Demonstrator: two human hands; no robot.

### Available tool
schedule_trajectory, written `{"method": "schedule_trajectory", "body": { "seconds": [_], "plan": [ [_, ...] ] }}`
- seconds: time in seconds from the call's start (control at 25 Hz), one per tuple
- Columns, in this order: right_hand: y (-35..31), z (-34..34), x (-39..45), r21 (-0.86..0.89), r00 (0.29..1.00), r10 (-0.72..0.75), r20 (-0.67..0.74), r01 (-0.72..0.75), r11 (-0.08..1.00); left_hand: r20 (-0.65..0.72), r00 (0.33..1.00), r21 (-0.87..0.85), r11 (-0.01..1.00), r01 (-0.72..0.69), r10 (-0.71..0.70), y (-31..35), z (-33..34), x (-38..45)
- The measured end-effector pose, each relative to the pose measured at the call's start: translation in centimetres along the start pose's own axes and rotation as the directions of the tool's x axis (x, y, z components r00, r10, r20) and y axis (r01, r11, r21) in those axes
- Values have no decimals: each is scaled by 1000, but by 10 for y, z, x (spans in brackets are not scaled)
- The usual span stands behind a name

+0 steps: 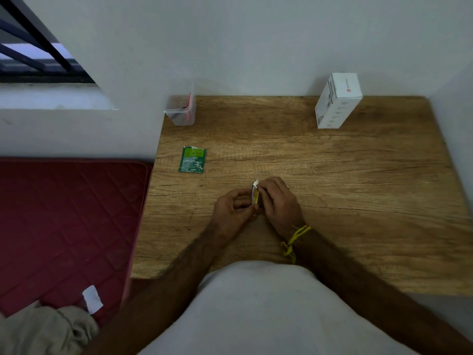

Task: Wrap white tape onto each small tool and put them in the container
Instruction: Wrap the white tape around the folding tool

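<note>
Both hands meet over the near middle of the wooden table [358, 175], working on one small tool [255, 196] — a short, narrow, yellowish piece held upright between them. The left hand [231, 213] has its fingers curled in toward the tool and pinches its lower part from the left side. The right hand [277, 201] closes on the tool from the right, its fingertips at the top end, where a bit of white tape [256, 182] sticks up just above the tool and touches the fingers. How far the tape runs down the tool cannot be told, since the fingers cover much of it. A yellow thread band [294, 239] is tied round the right wrist. The container [180, 108] — a small clear plastic tub with something dark and a red streak inside — stands at the far left corner of the table, against the wall and well apart from the hands. Between it and the hands, toward the left edge, a green packet [192, 159] with a torn top lies flat on the wood. A white box [337, 99] stands at the far right of the table, near the wall. To the left of the table lies a dark red quilted mattress [64, 221], with a crumpled beige cloth [46, 329] at its near end.
</note>
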State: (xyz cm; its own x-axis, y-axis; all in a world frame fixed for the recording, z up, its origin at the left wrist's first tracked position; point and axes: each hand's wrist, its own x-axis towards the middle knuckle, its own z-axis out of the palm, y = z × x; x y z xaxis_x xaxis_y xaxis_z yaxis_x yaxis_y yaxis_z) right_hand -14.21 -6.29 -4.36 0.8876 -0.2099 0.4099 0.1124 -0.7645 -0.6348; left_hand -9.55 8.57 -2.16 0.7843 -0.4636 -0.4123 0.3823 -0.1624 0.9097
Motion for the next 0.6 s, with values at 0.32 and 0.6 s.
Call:
{"method": "schedule_trajectory", "body": {
  "seconds": [0.32,0.6],
  "plan": [
    [-2,7,-4,-114,996,-86,-12,84,990,0,1000,9,1000,8,-8,-2,-2,2],
    [2,6,-6,-1,999,-44,4,44,999,36,999,-36,999,27,-26,-1,-3,3]
  ]
}}
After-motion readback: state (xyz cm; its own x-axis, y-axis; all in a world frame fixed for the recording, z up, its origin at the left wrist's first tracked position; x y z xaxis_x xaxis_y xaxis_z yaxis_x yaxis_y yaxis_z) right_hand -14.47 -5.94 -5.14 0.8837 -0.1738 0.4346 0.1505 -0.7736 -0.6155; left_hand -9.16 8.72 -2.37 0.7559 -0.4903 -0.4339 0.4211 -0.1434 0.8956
